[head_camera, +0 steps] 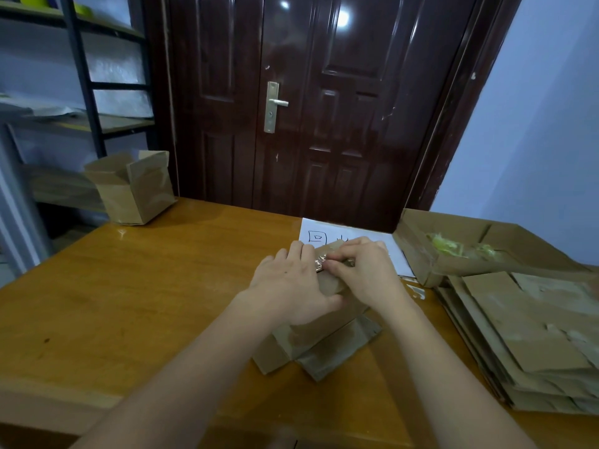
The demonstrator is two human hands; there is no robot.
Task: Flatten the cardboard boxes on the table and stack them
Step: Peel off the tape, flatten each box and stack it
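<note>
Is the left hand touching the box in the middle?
Touching. The head view shows the left hand lying on the box, thumb against its cardboard.

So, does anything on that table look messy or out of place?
A little. The open box at the far right holds yellowish scraps, and a bit of clear tape lies loose on the table beside the flattened stack, whose sheets sit unevenly.

Matt cardboard box (324, 332), glossy wooden table (146, 303)
</note>
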